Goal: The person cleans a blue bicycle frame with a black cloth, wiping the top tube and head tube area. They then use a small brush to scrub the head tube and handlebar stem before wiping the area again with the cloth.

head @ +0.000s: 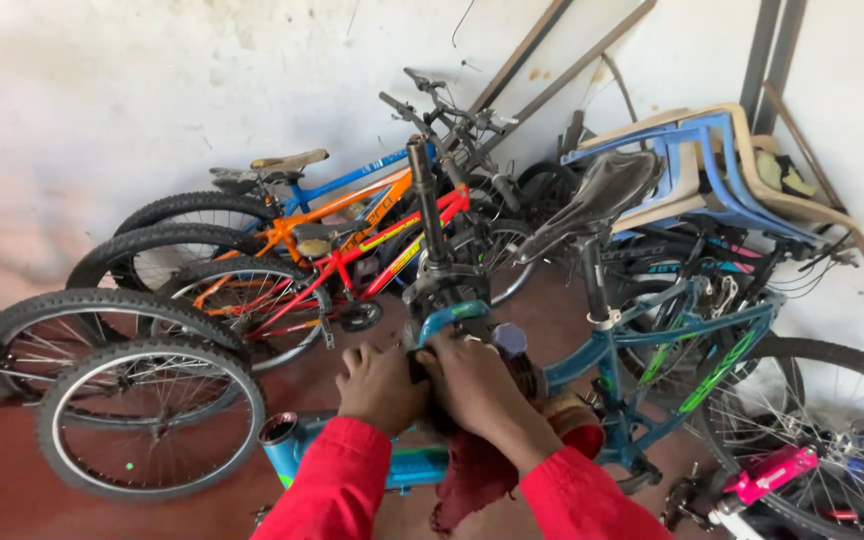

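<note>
A teal-blue bicycle frame stands in front of me, its black saddle raised on a seat post. A black suspension fork points upward from the frame's front. My left hand grips the base of the fork near a blue bracket. My right hand presses against the same spot, right beside the left, over a dark red rag. Both arms wear red sleeves. What lies under my palms is hidden.
Red, orange and blue bicycles lean against the white wall behind. Two loose-looking wheels stand at the left. Stacked blue and beige plastic chairs sit at the right. A pink bicycle part lies low right on the red floor.
</note>
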